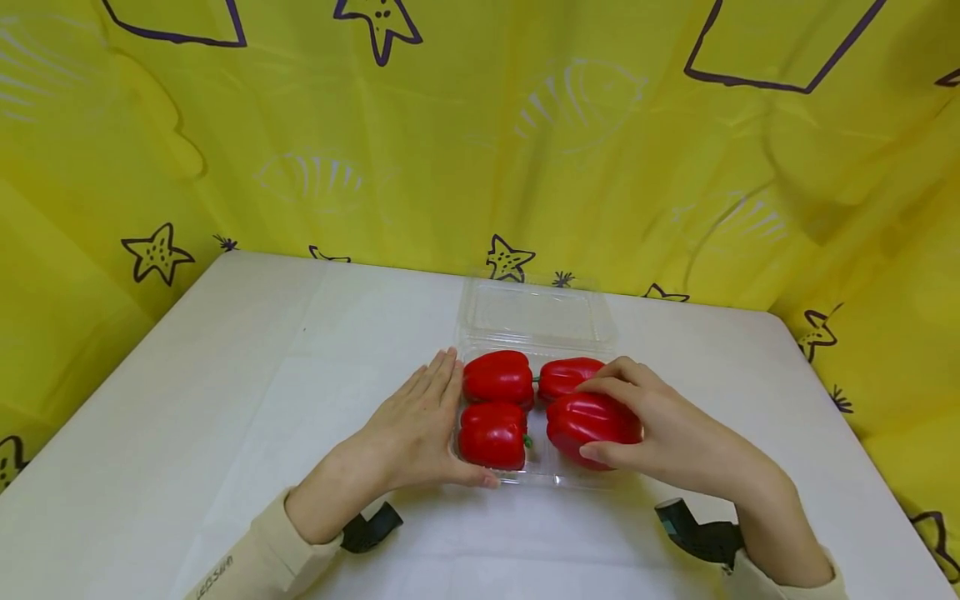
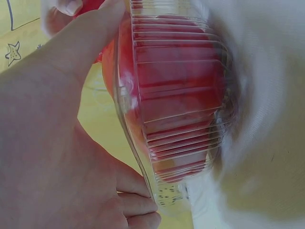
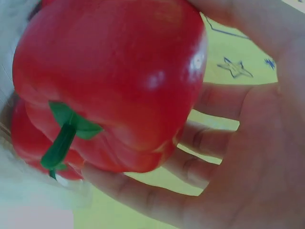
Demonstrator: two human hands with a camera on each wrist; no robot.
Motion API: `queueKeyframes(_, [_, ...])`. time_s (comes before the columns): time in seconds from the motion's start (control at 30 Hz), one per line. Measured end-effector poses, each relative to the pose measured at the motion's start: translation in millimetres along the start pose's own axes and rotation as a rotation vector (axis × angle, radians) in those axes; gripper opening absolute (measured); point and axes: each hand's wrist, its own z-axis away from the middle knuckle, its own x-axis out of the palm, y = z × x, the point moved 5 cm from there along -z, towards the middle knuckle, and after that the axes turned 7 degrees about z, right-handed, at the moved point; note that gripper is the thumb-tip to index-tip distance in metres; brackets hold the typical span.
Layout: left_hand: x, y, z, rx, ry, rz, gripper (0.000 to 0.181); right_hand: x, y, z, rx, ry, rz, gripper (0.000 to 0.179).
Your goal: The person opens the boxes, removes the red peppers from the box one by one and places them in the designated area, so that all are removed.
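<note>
My right hand [image 1: 667, 429] grips a red bell pepper [image 1: 585, 423], thumb on the near side and fingers over the far side. This pepper is over the front right of a clear plastic clamshell box [image 1: 558, 481]; its green stem [image 3: 62, 143] shows in the right wrist view. Inside the box lie three more red peppers: one at back left [image 1: 498, 377], one at front left [image 1: 492, 436], and one at back right [image 1: 564, 377], partly hidden by my fingers. Flat along the box's left side, my left hand [image 1: 416, 429] touches its wall, fingers straight and thumb along the front corner.
The box's transparent lid [image 1: 534, 315] lies folded back toward the rear edge of the white table [image 1: 337, 333]. A yellow curtain [image 1: 450, 125] with sea-creature drawings hangs behind and at both sides. Black wrist mounts [image 1: 697, 533] stick out near both sleeves.
</note>
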Motion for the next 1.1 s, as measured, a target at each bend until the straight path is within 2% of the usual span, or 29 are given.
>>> queueKeyframes(0.17, [0.4,0.0,-0.2,-0.005,-0.003,0.013,0.134,-13,4,4.4,0.001,0.050,0.001,0.047])
queueKeyframes(0.27, [0.7,0.2,-0.4,-0.007,-0.004,0.019,0.134,-19,5,5.3,-0.027,0.091,0.029,0.044])
queueKeyframes(0.43, [1.8,0.3,-0.5,-0.014,-0.012,0.023,0.134,-25,6,5.8,-0.046,0.109,0.050,0.045])
queueKeyframes(0.6, [3.1,1.1,-1.6,-0.017,-0.023,0.017,0.134,-33,13,9.0,-0.007,0.159,0.052,0.051])
queueKeyframes(0.83, [3.2,0.7,-1.7,-0.027,-0.027,0.017,0.134,-39,22,8.3,0.013,0.270,0.136,0.059])
queueKeyframes(1.1, [1.6,-0.6,-0.2,-0.026,-0.025,0.014,0.134,-42,30,7.5,0.024,0.311,0.188,0.059])
